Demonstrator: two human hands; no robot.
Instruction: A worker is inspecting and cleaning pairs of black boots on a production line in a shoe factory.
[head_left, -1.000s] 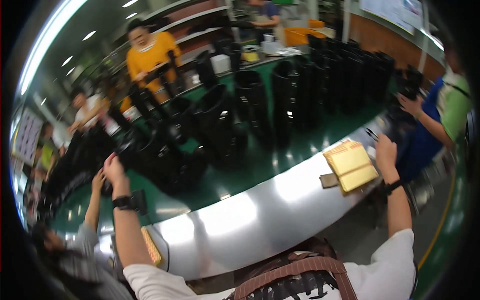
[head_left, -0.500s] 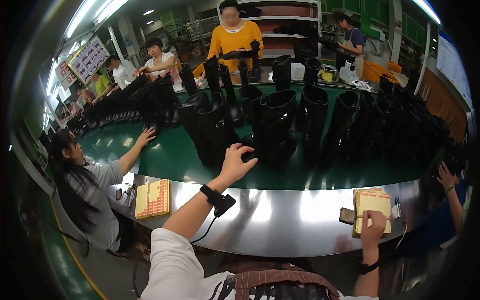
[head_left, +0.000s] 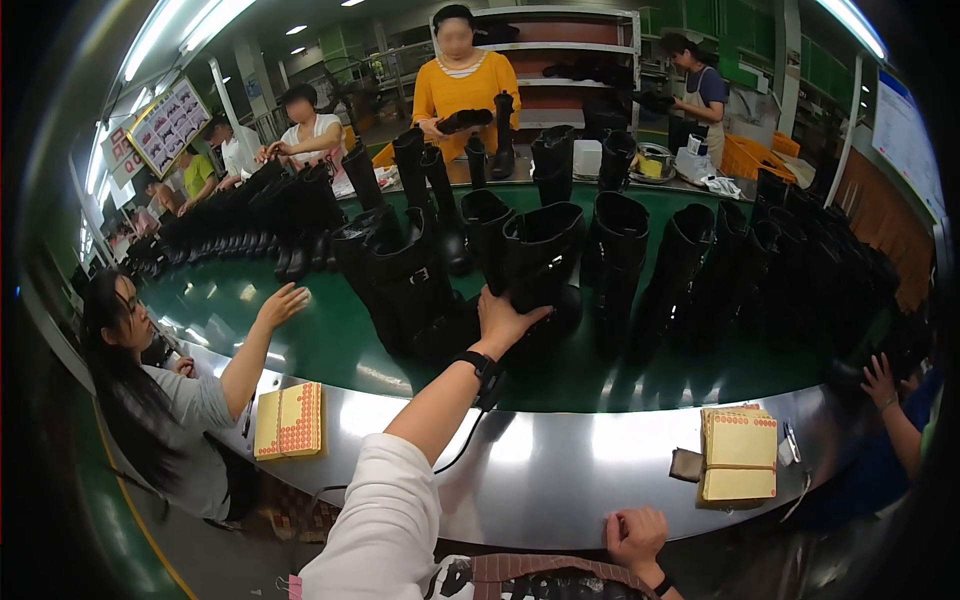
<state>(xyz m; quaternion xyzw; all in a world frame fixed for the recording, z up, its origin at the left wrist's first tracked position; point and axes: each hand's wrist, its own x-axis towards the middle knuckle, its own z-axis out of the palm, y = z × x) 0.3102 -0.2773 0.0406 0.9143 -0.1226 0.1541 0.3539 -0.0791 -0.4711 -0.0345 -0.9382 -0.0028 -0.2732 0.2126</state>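
Note:
My left hand (head_left: 508, 322) reaches over the green table and is closed around the lower part of a tall black boot (head_left: 543, 245) with a small buckle. The boot stands upright among other boots. Touching or close beside it is another black boot pair (head_left: 400, 285), also buckled. My right hand (head_left: 637, 535) rests at the front edge of the steel counter (head_left: 560, 470), its fingers curled in and nothing visible in them. Nearest to it lies a banded stack of yellow cards (head_left: 738, 452) with a small brown block (head_left: 686, 464) beside it.
More black boots (head_left: 685, 260) stand on the green table (head_left: 330, 330). At the left, a co-worker (head_left: 160, 400) stretches out an arm beside another yellow card stack (head_left: 289, 420). A person in yellow (head_left: 467, 85) handles a boot across the table. Another person's hand (head_left: 880, 382) shows at the right.
My left hand has moved forward and right and taken hold of the boot. My right hand has left the yellow cards for the counter's front edge. The co-worker's hand has lifted from the boots.

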